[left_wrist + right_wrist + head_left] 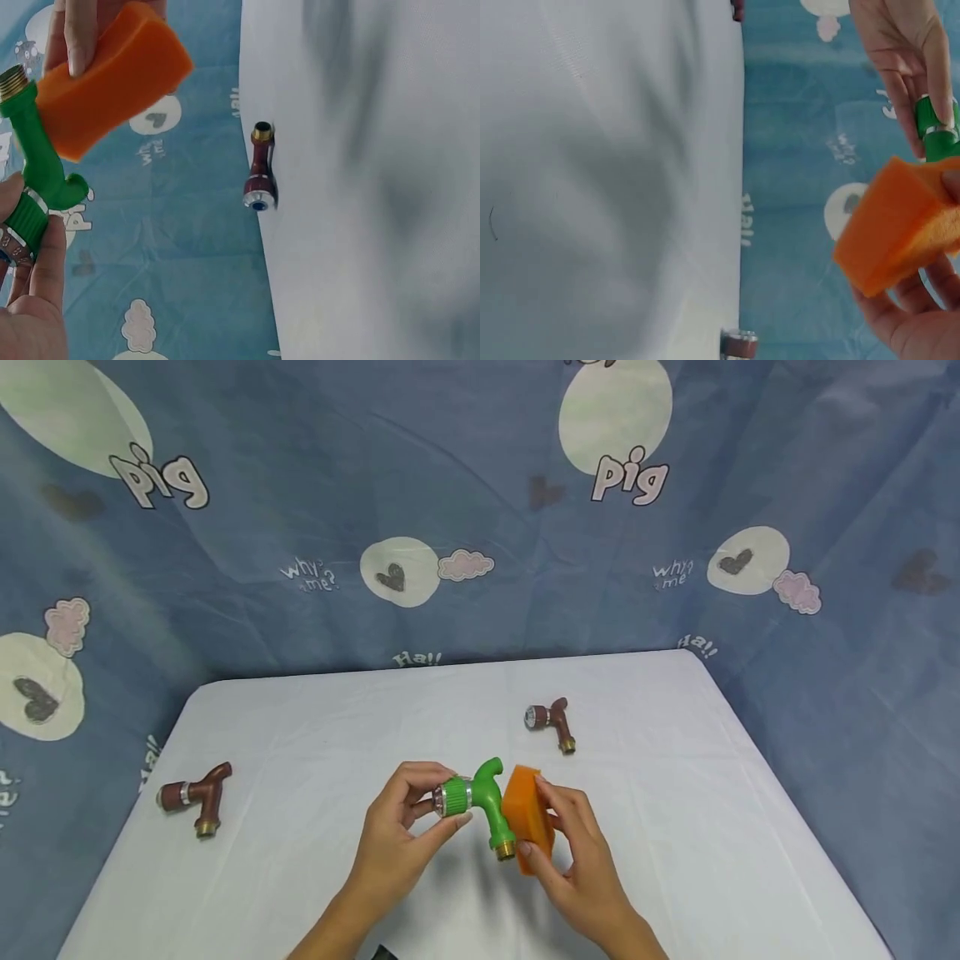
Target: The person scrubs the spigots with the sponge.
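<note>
We see wide room on the white surface [697, 793] beside the right hand [588, 870], and more between the left hand [390, 847] and the left brown tap [206, 793]. The green tap [489, 797] and orange sponge [527, 810] fill the middle. Farther back, the small brown tap [558, 718] and blue cloth [480, 460] block us.

On the blue cloth [480, 502] we read "pig" [631, 477] twice, "why me?" [307, 574] twice, and "Ha!!" [417, 659] along the table's [315, 743] far edge.

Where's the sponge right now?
In the head view, the sponge is just right of centre in the lower half, held in the right hand, immediately right of the green tap.
</note>
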Action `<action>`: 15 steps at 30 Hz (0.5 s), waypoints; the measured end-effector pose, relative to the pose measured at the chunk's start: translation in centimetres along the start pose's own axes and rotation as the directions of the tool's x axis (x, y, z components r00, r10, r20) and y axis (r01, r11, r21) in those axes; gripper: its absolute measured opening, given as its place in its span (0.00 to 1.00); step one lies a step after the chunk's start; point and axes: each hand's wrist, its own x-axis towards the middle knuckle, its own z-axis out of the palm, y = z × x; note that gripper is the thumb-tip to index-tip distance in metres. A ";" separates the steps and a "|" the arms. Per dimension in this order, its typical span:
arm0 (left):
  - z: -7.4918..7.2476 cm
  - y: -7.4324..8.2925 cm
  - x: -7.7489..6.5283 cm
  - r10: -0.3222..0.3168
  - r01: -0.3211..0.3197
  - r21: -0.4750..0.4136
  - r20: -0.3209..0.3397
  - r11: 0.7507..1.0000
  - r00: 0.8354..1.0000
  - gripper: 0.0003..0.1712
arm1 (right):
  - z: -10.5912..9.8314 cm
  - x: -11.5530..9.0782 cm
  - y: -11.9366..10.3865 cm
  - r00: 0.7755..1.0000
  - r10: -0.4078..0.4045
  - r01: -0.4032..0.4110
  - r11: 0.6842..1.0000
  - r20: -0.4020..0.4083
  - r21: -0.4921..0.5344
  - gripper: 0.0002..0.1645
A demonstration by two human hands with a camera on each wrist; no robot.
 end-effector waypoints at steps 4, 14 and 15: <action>-0.2 0.0 0.3 -0.006 0.006 -0.010 -0.045 1.000 0.999 0.31 | -0.2 -0.1 -0.2 0.999 -0.007 0.006 0.999 0.032 0.044 0.49; -0.4 0.0 0.6 0.029 -0.024 0.037 -0.140 0.999 0.990 0.30 | -1.2 -0.8 -0.2 0.999 0.002 -0.006 0.996 0.047 0.089 0.49; -0.5 0.0 0.5 0.046 -0.039 0.056 -0.133 0.998 0.990 0.30 | -1.4 -0.7 -0.2 1.000 -0.004 0.002 0.997 0.020 0.079 0.49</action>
